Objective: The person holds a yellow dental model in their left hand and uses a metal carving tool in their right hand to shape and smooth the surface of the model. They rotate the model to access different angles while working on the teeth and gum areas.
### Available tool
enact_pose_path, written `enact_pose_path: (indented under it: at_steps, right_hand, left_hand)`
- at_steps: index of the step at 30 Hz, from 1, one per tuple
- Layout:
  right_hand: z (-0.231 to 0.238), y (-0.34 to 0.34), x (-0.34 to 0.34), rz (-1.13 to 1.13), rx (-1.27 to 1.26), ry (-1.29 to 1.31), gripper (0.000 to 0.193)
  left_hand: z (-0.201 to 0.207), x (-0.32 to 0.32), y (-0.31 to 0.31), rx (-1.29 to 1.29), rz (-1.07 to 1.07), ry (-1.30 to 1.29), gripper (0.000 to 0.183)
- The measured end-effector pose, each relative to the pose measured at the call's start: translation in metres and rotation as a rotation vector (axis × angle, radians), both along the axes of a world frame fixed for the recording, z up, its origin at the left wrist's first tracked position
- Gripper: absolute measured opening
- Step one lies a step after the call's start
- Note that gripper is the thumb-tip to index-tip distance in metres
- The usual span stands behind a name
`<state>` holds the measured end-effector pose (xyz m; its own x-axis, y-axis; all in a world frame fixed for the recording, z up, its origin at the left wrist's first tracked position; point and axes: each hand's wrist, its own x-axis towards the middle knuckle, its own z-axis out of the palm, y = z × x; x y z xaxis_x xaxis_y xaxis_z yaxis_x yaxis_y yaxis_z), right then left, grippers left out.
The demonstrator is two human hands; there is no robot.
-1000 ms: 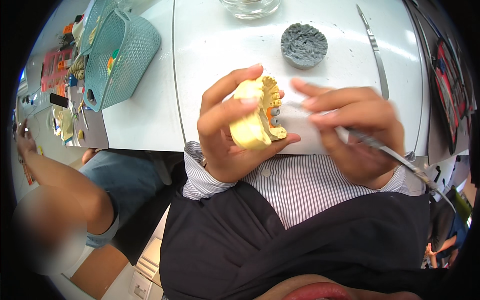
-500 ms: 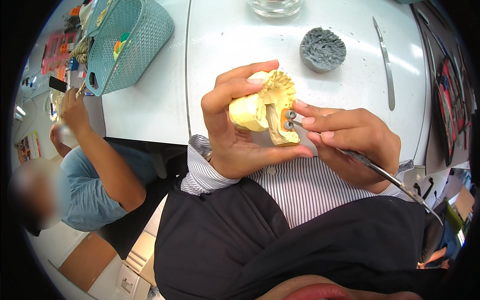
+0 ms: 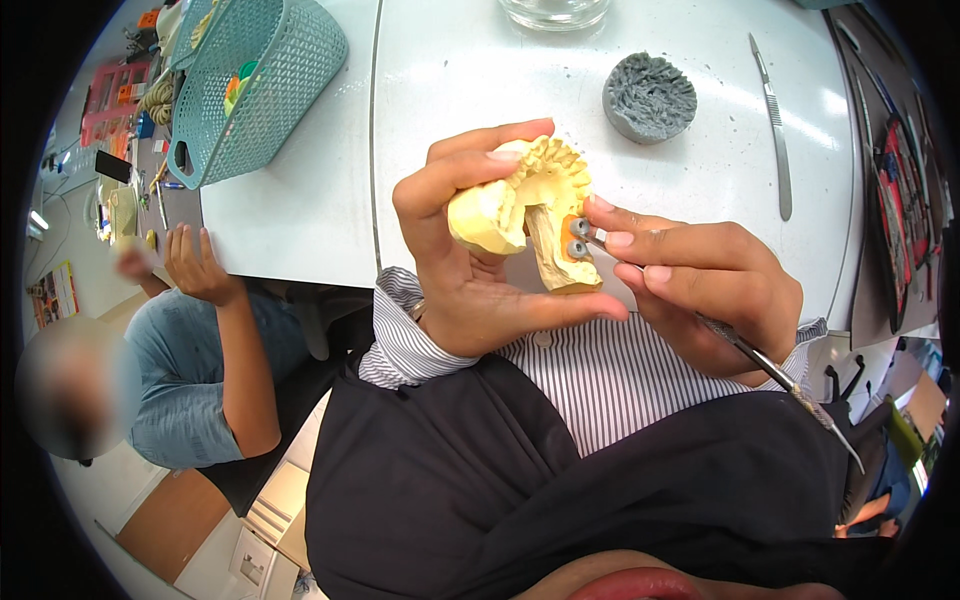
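A yellow plaster dental cast (image 3: 485,215) is held up in my left hand (image 3: 440,250), fingers over its far-left side and thumb along its near edge. On its right side, two small grey ring-topped pieces (image 3: 577,249) sit in an orange patch. My right hand (image 3: 725,270) grips a slim metal dental hand instrument (image 3: 770,368) like a pen. The tip lies at the grey pieces; whether it touches them I cannot tell. The other, bent pointed end sticks out to the lower right. My right index fingertip is close to the cast's right edge.
Beyond my hands, a round grey block (image 3: 650,98) with a rough top lies on the white table (image 3: 450,90). To its right is a scalpel (image 3: 772,125), near a tool case (image 3: 895,200). A glass dish (image 3: 556,12) and teal basket (image 3: 265,100) stand farther back. A co-worker (image 3: 190,370) sits left.
The cast has shifted slightly left in my left hand. The instrument's outer end has swung down and toward me. At left, the co-worker's hand has dropped to the table's edge.
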<state>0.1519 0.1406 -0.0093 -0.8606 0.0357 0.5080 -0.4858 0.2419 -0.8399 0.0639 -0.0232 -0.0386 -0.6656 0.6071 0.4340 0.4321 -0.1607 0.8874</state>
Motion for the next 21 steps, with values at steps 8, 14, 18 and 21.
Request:
enact_pose_path:
  at_steps: [8, 14, 18, 21]
  right_hand:
    - [-0.0039, 0.002, -0.0021, -0.014, 0.01, -0.005, 0.021]
    - [-0.0047, -0.0014, -0.0019, -0.001, -0.029, 0.014, 0.02]
    - [-0.0032, -0.0006, -0.0027, 0.014, -0.015, 0.048, 0.018]
    - [-0.0017, 0.0002, -0.0031, 0.015, 0.015, 0.041, 0.018]
  left_hand:
    - [-0.0007, 0.0051, 0.0017, 0.119, -0.039, -0.207, 0.1]
    - [-0.0062, 0.0024, 0.0004, 0.14, -0.096, -0.253, 0.105]
    - [-0.0056, 0.0, 0.0001, 0.129, -0.101, -0.266, 0.105]
    - [-0.0047, 0.0005, -0.0006, 0.133, -0.107, -0.279, 0.106]
